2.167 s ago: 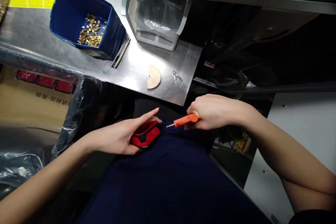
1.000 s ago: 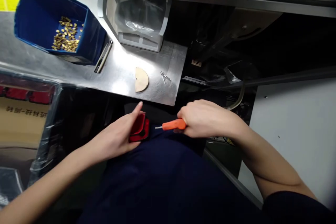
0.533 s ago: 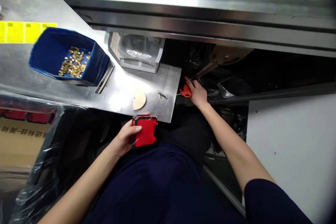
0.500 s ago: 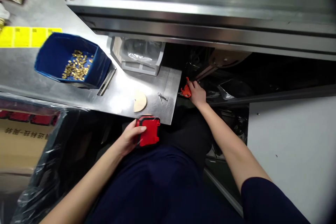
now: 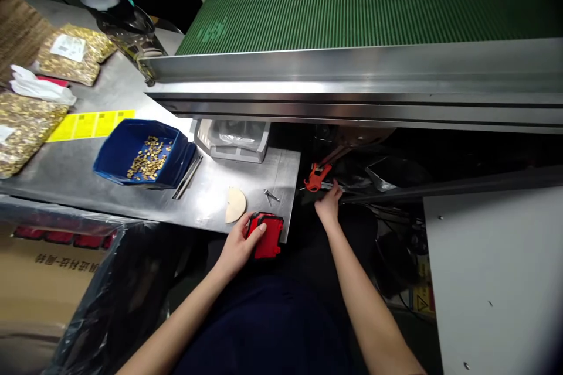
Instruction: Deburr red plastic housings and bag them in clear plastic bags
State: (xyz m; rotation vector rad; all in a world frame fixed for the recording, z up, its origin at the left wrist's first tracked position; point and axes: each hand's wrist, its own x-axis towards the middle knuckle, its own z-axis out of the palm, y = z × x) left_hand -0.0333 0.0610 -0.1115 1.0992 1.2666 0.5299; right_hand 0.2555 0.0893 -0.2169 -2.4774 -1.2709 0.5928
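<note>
My left hand (image 5: pixel 241 241) grips a small red and black case (image 5: pixel 269 237) at the near edge of the metal table, thumb on its red face. To the right, my right hand (image 5: pixel 329 204) is just below an orange tool with a hooked end (image 5: pixel 316 178), whose exact kind I cannot make out. Its fingers look apart, with nothing visible in them. On the table behind the case are a pale half-round disc (image 5: pixel 236 205) and a small metal piece with thin legs (image 5: pixel 271 195).
A blue bin (image 5: pixel 132 149) holds small brass parts, with pen-like tools (image 5: pixel 188 177) alongside. A grey tray (image 5: pixel 240 153) sits under the green conveyor's metal rail (image 5: pixel 352 79). Bags of brass parts (image 5: pixel 70 55) lie far left. A plastic-lined box (image 5: pixel 53 287) stands at left, a white panel (image 5: pixel 492 269) at right.
The view has tilted up, revealing the green conveyor. My right hand has come off the orange tool and now sits just below it. My left hand still holds the case.
</note>
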